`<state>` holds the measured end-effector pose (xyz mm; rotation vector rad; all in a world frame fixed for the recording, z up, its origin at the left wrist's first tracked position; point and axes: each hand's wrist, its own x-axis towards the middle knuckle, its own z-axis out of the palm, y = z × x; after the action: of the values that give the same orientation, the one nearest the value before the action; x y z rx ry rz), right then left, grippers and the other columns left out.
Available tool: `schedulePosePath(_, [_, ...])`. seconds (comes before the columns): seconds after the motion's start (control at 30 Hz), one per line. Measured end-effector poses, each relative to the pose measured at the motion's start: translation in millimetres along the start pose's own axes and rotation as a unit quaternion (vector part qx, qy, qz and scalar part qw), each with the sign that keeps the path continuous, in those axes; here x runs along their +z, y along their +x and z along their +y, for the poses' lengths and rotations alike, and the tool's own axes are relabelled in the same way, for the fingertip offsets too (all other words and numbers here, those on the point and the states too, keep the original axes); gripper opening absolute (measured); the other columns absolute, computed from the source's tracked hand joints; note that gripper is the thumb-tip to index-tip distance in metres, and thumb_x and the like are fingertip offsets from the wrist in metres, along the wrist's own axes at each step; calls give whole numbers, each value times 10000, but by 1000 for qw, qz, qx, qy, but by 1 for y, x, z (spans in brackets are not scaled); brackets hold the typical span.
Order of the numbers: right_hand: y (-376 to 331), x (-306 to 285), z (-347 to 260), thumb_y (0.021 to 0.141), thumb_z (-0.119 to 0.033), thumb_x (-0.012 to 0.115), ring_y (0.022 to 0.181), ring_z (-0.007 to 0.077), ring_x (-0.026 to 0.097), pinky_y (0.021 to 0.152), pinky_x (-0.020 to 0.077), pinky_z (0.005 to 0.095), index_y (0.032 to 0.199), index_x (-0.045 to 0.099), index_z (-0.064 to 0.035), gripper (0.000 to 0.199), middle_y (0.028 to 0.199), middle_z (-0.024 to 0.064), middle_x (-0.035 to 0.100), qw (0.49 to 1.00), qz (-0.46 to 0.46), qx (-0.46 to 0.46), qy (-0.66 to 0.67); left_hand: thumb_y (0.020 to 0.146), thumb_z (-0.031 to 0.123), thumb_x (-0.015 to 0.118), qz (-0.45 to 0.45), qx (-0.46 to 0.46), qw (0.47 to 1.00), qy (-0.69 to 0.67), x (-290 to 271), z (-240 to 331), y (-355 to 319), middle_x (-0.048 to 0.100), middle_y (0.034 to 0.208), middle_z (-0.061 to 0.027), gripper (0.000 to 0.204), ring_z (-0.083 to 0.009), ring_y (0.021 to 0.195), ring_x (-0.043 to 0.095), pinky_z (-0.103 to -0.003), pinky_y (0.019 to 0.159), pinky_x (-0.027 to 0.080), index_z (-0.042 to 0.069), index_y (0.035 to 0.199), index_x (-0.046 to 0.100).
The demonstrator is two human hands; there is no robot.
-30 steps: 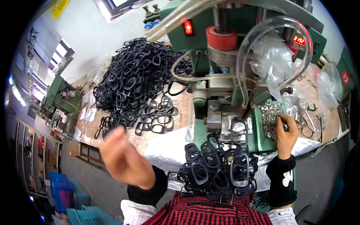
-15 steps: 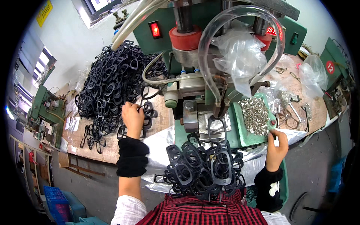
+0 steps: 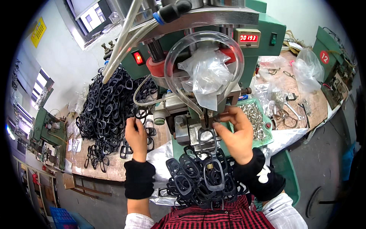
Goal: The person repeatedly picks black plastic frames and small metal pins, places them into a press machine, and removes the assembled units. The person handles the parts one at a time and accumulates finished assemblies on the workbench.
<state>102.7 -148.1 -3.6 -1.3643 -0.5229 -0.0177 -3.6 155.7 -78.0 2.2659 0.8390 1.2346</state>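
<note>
Left of the press (image 3: 263, 40), the person's left hand (image 3: 136, 139) has its fingers drawn together beside heaped dark frames (image 3: 108, 101); any grip is unclear. At the press's front, the right hand (image 3: 238, 133) curls near one frame (image 3: 212, 155), its hold hidden.

At twelve o'clock, a green machine (image 3: 268, 32) with red collars (image 3: 155, 68) and glowing red digits (image 3: 249, 38). Black glasses frames (image 3: 108, 101) fill nine and six o'clock; at the bottom edge, a red-and-black checked apron (image 3: 202, 219). At three, a pale green tray (image 3: 268, 135) of silvery bits (image 3: 254, 119). Black wristbands (image 3: 140, 181) — the right marked white — adjoin white sleeves (image 3: 286, 212). Yellow sign (image 3: 38, 32) at ten, blue crate (image 3: 61, 217) at eight.
</note>
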Motion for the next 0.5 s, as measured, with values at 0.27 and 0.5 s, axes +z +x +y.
schedulePosePath(0.27, [-7,14,-20,831,35,710,967,139,650,914,479,274,1283,502,63,499,990,107,702,983,-20,100,155,1054,201,537,70,-45,924,-373,-44,84,-16,622,1025,-43,166,-88,883,570,-236,764,485,51,1121,561])
schedulePosePath(0.5, [-13,0,-30,857,-10,658,1127,195,630,980,467,330,1234,601,10,382,1144,140,700,998,-43,43,1,917,117,655,-94,392,851,-337,-83,156,-33,705,1058,-132,212,-268,885,665,-390,760,544,62,1121,663])
